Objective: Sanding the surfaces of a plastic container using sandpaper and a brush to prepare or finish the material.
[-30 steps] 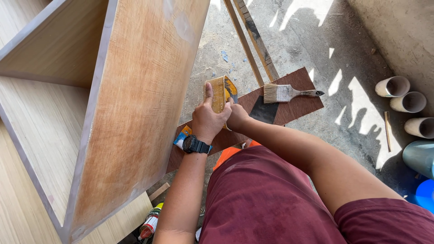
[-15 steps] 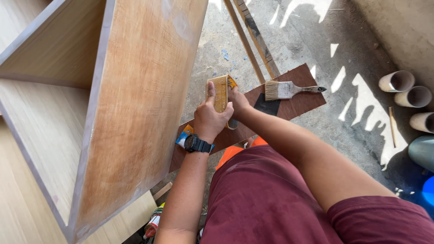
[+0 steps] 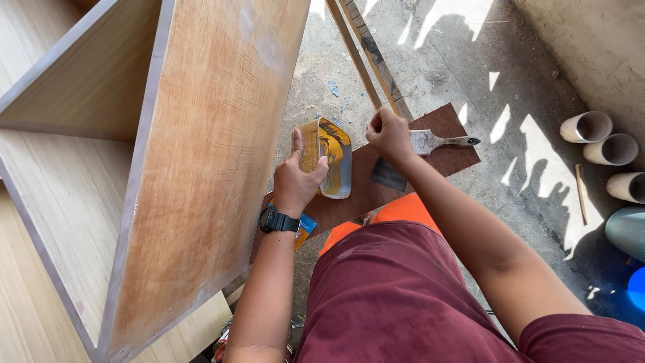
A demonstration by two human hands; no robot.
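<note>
The left hand [image 3: 299,178] grips a clear tub [image 3: 329,158] smeared inside with yellow-brown liquid, thumb along its near side and fingers wrapped round the wall. The tub is tilted, its open mouth facing up and toward the camera, and it sits over the near end of a dark brown board [image 3: 376,191] that lies on the concrete floor [image 3: 463,60]. A black watch [image 3: 277,220] sits on the left wrist, with a blue object [image 3: 308,225] just beneath it.

The right hand [image 3: 388,133] is closed in a fist just right of the tub, apart from it; whether it pinches anything small I cannot tell. Just beyond the fist a paintbrush [image 3: 440,141] lies flat on the board, its handle pointing right, its bristles partly hidden by the hand.

To the left a large wooden cabinet [image 3: 208,154] stands close against the left hand, its reddish plywood side facing up; this panel crowds the tub on that side. Its paler shelves [image 3: 60,181] open further left. Two long wooden strips [image 3: 366,47] run away across the floor above the hands. An orange stool [image 3: 396,215] shows between the board and the person's maroon shorts [image 3: 403,302]. At the right edge three pale pipe ends [image 3: 608,148] lie in a row, with a grey container [image 3: 628,232] and something blue [image 3: 635,289] below them.
</note>
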